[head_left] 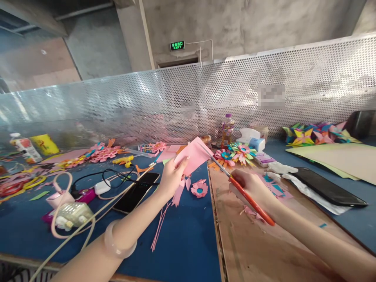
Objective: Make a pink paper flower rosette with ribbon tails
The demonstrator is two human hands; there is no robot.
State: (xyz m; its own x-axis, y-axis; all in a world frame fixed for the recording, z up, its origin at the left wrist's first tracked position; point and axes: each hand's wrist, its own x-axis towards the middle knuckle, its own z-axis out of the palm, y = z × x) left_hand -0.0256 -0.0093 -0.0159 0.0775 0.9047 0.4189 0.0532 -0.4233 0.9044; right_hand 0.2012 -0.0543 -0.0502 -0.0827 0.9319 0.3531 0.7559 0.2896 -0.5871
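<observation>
Between thumb and fingers, my left hand (172,172) grips a sheet of pink paper (195,155), raised above the table. My right hand (249,186) is closed around the red handles of a pair of scissors (252,201). The metal blades point up and left, and their tips meet the paper's upper right edge. Below the paper, a pink paper flower (199,188) with a blue centre lies on the blue surface. Thin pink paper strips (160,227) lie nearer to me.
A phone (136,194) and tangled cables lie left, beside a power strip (73,214). Another phone (330,186) rests right. Paper flowers (241,152), a drink bottle (227,131) and a yellow glue gun (123,161) stand or lie farther back. A perforated metal panel (164,94) runs behind.
</observation>
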